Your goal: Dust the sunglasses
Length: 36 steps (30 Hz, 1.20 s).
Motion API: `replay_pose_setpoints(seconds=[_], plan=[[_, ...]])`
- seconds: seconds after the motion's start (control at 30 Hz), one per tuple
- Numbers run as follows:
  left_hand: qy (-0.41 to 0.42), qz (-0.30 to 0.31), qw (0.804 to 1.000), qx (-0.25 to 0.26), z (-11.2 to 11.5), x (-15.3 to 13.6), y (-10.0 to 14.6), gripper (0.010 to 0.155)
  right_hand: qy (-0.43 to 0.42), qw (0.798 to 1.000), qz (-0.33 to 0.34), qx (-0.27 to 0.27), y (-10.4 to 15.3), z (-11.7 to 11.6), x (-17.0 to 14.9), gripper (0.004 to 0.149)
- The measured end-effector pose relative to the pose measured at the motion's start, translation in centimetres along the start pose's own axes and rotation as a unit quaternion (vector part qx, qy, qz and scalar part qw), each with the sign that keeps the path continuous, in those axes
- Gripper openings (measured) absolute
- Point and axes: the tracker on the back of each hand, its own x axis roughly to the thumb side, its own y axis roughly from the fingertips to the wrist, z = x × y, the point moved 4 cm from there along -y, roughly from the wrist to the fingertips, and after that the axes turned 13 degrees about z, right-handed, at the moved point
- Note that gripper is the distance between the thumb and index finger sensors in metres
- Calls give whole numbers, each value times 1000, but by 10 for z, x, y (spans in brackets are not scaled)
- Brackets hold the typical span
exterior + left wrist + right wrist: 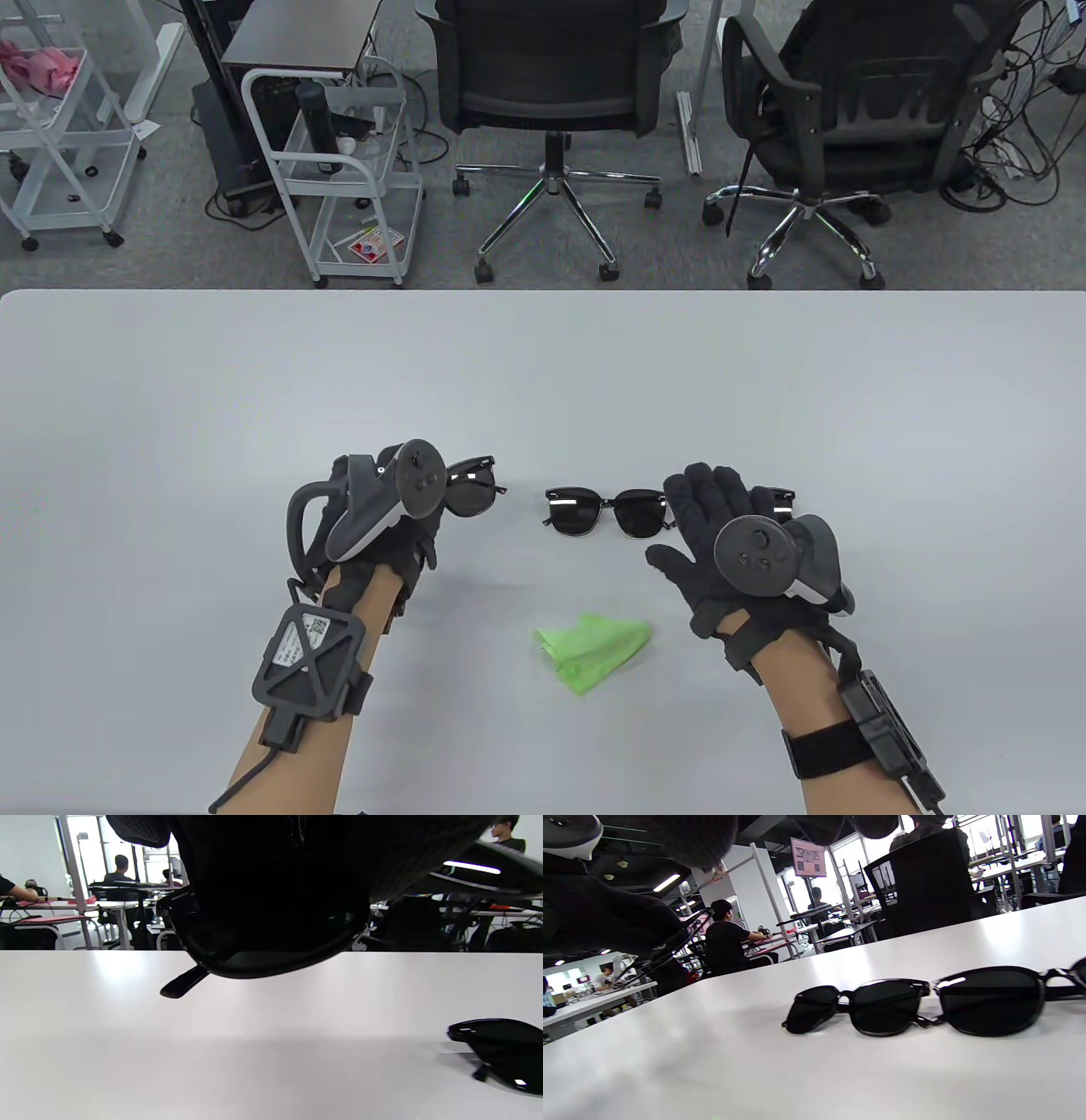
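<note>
Two pairs of sunglasses, one lifted, one lying.
My left hand grips one black plastic-framed pair of sunglasses above the white table; a second black pair lies flat, my right hand's straight, relaxed fingers over its right end; a crumpled green cloth lies nearer me.

Cloth before sunglasses, btwn hands

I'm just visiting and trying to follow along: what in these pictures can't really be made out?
- Left hand: it holds one pair of sunglasses; the tracker hides the grip in the table view, and the left wrist view is a dark close-up.
- Third pair: the right hand covers most of it in the table view; the right wrist view cuts it off at the edge.
- Green cloth: only the table view shows it.
</note>
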Motion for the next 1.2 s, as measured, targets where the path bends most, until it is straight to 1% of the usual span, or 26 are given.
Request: replay_pose_setpoints(seconds=[0.1,0.17,0.27,0.3,0.37,0.4,0.43,0.47,0.53,0.6,0.73,0.8,0.87,0.93,1.0,1.07,1.1,1.2], plan=[[26,22,999,11,-2,20,9,47,-8,999,39,-6,-7,-2,19,79],[23,31,999,14,-3,33,13,47,-3,998,68,-7,-11,-4,34,81],[1,45,999,24,-4,52,17,46,37,994,101,-13,-17,-6,53,83],[-5,52,998,38,-3,60,20,46,53,992,111,-16,-18,-7,60,83],[-3,69,995,67,3,74,24,45,69,990,124,-15,-21,-11,69,85],[-7,80,994,69,8,82,25,45,75,989,129,-13,-22,-14,72,86],[-21,93,994,52,14,90,26,45,83,987,134,-10,-24,-17,76,87],[-31,100,993,46,17,94,27,45,89,987,136,-6,-24,-19,77,88],[-44,115,990,62,19,106,30,45,116,982,146,11,-25,-25,81,90],[-35,128,989,65,20,113,32,45,133,979,154,19,-24,-30,83,91],[-7,148,985,88,19,123,37,45,178,969,170,31,-23,-38,89,91],[-11,153,983,101,17,123,38,45,198,965,170,18,-22,-35,91,91],[3,151,983,103,17,121,38,45,199,965,168,2,-22,-33,94,89],[8,151,983,104,17,120,38,45,213,963,166,10,-22,-34,96,89],[11,147,983,108,18,117,38,46,219,962,164,1,-23,-33,98,87],[13,143,984,103,20,113,38,50,200,967,156,-15,-22,-30,96,86],[15,145,985,95,22,112,38,57,194,969,152,-15,-22,-30,95,86],[3,149,986,72,29,109,38,91,173,975,137,-27,-21,-23,87,86]])
